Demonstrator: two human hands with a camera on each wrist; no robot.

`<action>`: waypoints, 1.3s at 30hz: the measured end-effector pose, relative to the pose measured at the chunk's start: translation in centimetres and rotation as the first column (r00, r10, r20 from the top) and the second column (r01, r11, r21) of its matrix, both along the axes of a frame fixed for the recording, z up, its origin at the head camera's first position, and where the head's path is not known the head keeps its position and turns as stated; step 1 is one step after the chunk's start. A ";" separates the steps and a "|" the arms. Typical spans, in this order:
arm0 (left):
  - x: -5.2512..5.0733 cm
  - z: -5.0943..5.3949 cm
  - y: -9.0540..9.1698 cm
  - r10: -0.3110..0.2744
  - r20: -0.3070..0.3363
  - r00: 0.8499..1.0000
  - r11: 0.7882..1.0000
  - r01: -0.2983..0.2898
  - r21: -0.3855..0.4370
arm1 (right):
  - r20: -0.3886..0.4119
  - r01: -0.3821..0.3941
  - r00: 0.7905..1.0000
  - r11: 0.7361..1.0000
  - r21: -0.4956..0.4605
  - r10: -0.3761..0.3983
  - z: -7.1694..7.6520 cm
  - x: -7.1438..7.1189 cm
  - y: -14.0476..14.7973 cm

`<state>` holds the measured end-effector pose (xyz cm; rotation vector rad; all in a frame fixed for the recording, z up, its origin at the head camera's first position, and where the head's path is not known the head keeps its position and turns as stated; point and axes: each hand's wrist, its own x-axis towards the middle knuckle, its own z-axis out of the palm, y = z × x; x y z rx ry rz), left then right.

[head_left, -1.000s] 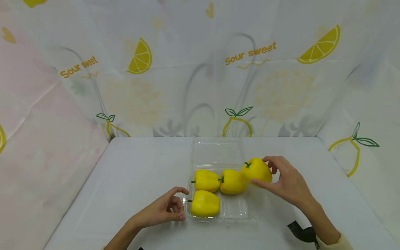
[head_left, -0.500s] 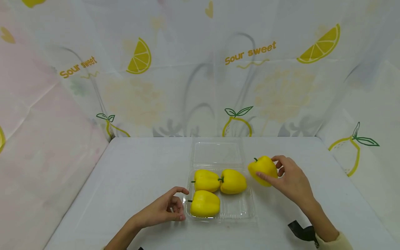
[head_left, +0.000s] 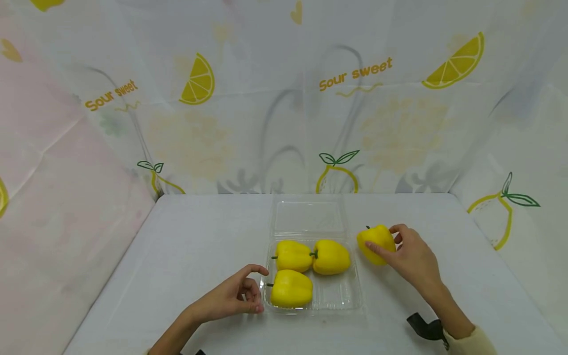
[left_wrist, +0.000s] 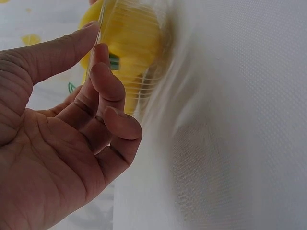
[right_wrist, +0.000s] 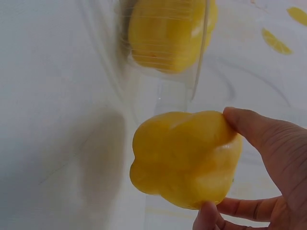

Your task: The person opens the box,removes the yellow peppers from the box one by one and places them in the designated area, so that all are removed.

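My right hand (head_left: 412, 256) grips a yellow bell pepper (head_left: 376, 242), with thumb and fingers on opposite sides of it. The right wrist view shows this pepper (right_wrist: 184, 158) held above the table, its shadow apart from it. Three more yellow bell peppers lie in an open clear plastic container: one at back left (head_left: 293, 255), one at back right (head_left: 332, 256), one at front left (head_left: 290, 288). At the container's left side, my left hand (head_left: 230, 296) pinches the rim of the clear plastic container (left_wrist: 100, 33) between thumb and curled fingers.
The container's clear lid (head_left: 308, 217) lies folded back behind it. White cloth covers the table (head_left: 199, 227). A lemon-print curtain (head_left: 266, 123) stands behind and at both sides. A black strap piece (head_left: 423, 326) hangs by the right wrist.
My right hand has carried its pepper rightward, away from the container's back right corner, then slightly lower. The pepper's stem has turned more upright. My left hand has stayed put.
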<state>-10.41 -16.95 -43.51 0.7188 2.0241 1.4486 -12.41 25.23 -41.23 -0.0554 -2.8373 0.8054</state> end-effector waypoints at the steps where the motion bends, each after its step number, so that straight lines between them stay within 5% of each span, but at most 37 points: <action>1: 0.0 0.0 0.0 0.001 -0.001 1.000 1.000 -0.001 0.000 | 0.015 0.005 1.000 1.000 0.003 -0.005 -0.1 0.0 0.0; 21: -0.2 -0.3 -0.1 -0.019 -0.012 1.000 1.000 0.019 0.002 | 0.074 0.018 0.997 1.000 -0.005 -0.018 -1.8 -0.4 -0.7; 39: -0.1 -0.2 -0.1 -0.014 0.009 1.000 1.000 0.014 0.001 | 0.021 -0.019 1.000 0.999 0.045 0.018 -0.4 0.5 -1.1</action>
